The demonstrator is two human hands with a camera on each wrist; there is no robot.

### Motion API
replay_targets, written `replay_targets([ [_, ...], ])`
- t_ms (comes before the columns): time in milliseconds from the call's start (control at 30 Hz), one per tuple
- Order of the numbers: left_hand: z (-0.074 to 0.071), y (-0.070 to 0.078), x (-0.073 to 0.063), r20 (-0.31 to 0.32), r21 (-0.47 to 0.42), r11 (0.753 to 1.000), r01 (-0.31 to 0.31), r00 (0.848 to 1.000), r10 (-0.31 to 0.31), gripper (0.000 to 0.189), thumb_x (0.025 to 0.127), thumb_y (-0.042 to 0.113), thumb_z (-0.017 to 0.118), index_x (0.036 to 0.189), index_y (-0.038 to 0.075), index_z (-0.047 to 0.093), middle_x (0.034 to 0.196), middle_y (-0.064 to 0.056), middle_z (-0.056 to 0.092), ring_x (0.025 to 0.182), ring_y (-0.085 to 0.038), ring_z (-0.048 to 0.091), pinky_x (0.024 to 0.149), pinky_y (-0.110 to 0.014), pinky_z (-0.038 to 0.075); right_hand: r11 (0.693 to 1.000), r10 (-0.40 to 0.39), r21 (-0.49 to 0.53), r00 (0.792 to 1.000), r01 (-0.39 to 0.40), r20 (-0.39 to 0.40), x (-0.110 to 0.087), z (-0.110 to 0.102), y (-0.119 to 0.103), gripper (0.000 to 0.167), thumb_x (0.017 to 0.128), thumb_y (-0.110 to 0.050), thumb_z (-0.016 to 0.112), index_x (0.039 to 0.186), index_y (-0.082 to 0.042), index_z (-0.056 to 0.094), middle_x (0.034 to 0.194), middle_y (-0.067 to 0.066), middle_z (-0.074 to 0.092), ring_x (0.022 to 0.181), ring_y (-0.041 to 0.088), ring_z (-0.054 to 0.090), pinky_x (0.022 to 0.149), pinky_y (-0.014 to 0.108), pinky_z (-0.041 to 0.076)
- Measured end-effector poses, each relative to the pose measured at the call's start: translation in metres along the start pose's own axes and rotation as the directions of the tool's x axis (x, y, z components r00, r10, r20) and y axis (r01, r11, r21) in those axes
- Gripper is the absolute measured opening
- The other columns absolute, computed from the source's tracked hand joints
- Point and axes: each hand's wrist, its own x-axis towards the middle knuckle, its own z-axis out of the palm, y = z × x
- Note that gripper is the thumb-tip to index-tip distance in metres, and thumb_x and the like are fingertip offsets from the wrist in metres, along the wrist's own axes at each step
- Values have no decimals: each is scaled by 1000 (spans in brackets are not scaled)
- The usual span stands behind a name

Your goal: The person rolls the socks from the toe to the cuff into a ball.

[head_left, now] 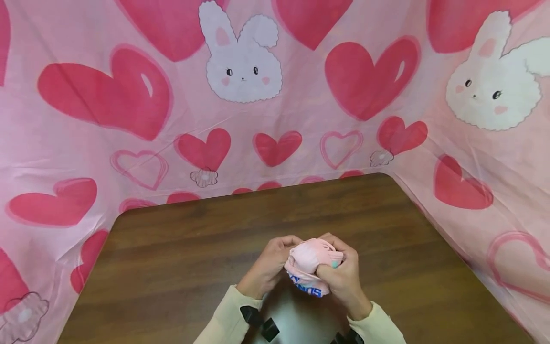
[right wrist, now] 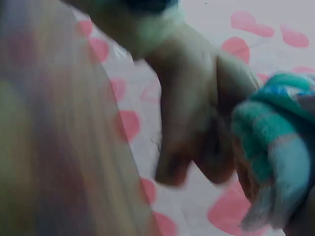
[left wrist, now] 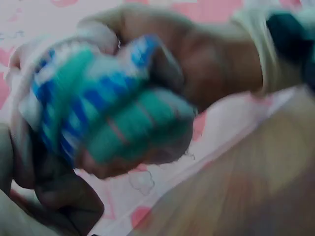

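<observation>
Holding a balled-up pink cloth (head_left: 308,258) with blue lettering and green stripes over the brown table (head_left: 193,258), pinching its left edge with the left hand (head_left: 269,265) and gripping its right side with the right hand (head_left: 346,276), facing a heart-print sheet (head_left: 305,95)

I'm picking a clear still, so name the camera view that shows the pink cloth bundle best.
The head view: the pink cloth bundle and its blue lettering show sharpest there, though small. The left wrist view has it larger but blurred, mostly green and blue; the right wrist view only a blurred part, cut by the frame edge.
</observation>
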Motion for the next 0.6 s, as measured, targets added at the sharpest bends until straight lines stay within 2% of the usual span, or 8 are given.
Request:
replay_targets([
  [67,-5,2,-5,-26,-65,998,22,999,-24,4,91,3,65,91,4,68,85,-3,66,81,-15,59,71,-25,51,999,-33,-17,997,34,76,1,2,2,41,62,21,63,99,5,68,92,14,66,79,19,58,63,26,49],
  [167,-15,6,-8,-46,-141,990,27,998,-34,9,91,0,63,96,8,64,90,-5,67,82,-15,61,72,-24,52,995,-43,-76,981,58,187,4,3,3,44,66,17,75,106,-1,70,98,13,66,86,18,60,70,27,51],
  [233,-21,9,-9,-23,-175,984,39,999,-44,10,93,1,62,98,9,61,94,-5,67,83,-14,61,72,-23,53,991,-34,-117,971,63,237,5,3,2,45,68,14,81,109,-4,70,102,11,67,89,19,61,73,27,52],
  [367,-31,11,-8,64,-190,975,118,992,-108,6,97,8,59,97,13,62,95,-3,63,83,-14,60,70,-22,52,954,-120,-229,944,195,308,5,3,2,55,68,8,87,118,-4,68,107,10,69,94,21,64,78,26,53],
  [467,-33,13,-7,90,-170,977,130,989,-116,3,97,9,60,96,12,61,94,-4,62,82,-14,60,67,-22,52,874,-221,-332,898,356,382,7,3,3,68,69,4,87,132,0,61,111,8,67,94,18,64,80,23,52],
  [600,-31,16,-4,11,-113,989,94,996,-93,15,92,6,66,99,8,53,93,-5,67,82,-15,64,68,-24,53,732,-270,-450,824,512,498,8,2,2,69,73,-1,79,139,-3,57,108,3,59,87,12,58,75,20,49],
])
